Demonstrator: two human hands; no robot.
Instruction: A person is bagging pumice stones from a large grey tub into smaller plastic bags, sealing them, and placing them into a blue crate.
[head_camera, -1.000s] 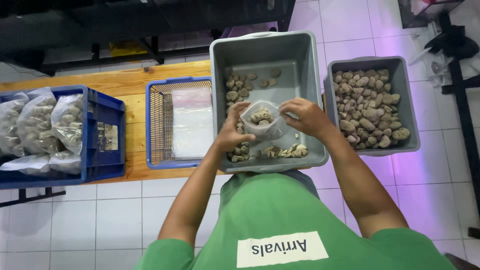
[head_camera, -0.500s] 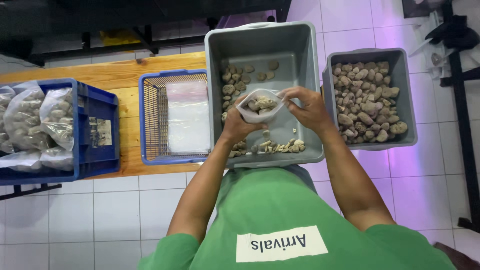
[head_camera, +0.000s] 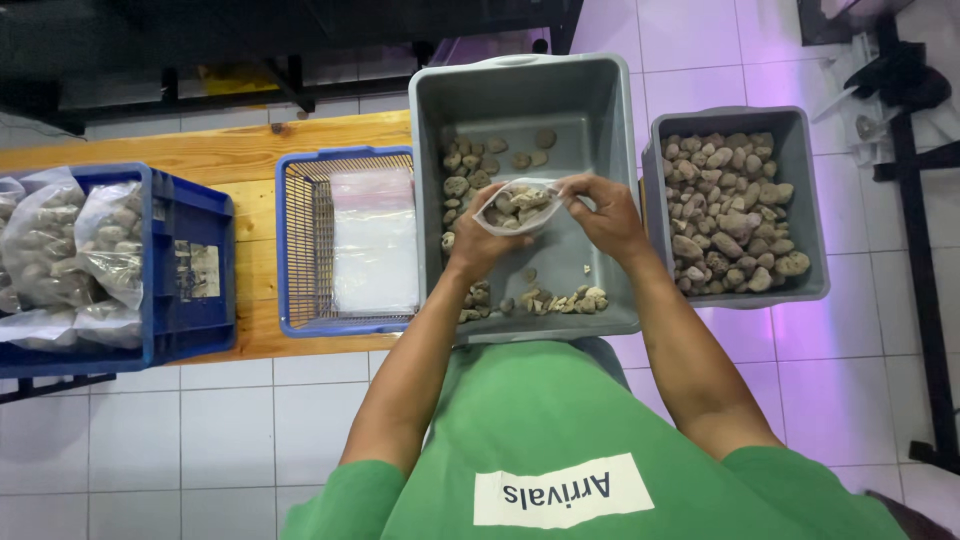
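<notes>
I hold a small clear plastic bag (head_camera: 516, 206) partly filled with grey-brown stones over the middle grey tub (head_camera: 598, 110). My left hand (head_camera: 477, 247) grips the bag's left side and underside. My right hand (head_camera: 602, 210) pinches the bag's open mouth at its right. Loose stones (head_camera: 463, 170) lie along the tub's left side and near its front edge (head_camera: 545, 299).
A second grey tub (head_camera: 812, 190) full of stones stands at the right. Left of the middle tub a blue wire basket (head_camera: 300, 250) holds flat clear bags (head_camera: 374, 240). A blue crate (head_camera: 190, 290) at far left holds filled bags of stones (head_camera: 70, 250). All rest on a wooden bench (head_camera: 240, 140) over white floor tiles.
The bag and both hands have lifted slightly and shifted away from me over the tub. My right hand now pinches the bag's mouth.
</notes>
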